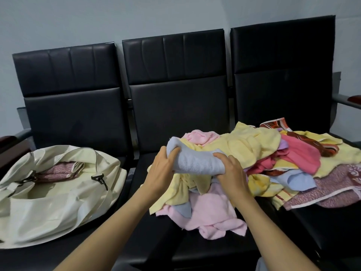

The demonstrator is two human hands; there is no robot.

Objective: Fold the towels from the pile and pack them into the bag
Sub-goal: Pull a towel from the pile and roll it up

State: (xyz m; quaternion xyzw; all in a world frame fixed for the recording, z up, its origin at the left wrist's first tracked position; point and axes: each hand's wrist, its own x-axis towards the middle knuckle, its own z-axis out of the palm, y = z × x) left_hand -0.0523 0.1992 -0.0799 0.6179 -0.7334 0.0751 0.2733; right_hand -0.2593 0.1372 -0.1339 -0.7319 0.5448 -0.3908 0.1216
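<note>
Hands: left hand (163, 169) and right hand (231, 174) curl round blue towel (195, 160), thumbs on top | soft, light, floppy | grip folded ends | bag (58, 192) open beyond left fingers.

bag (58, 202) on the left seat of the three-seat row (175, 106) | one towel (56, 171) inside the bag's open mouth | towel pile (254, 145) across middle and right seats, right of the bag, apart from it | folded towel (195, 159) over the pile's left end, held between left hand (164, 169) and right hand (232, 173) | wall (117, 16) behind the seats
</note>
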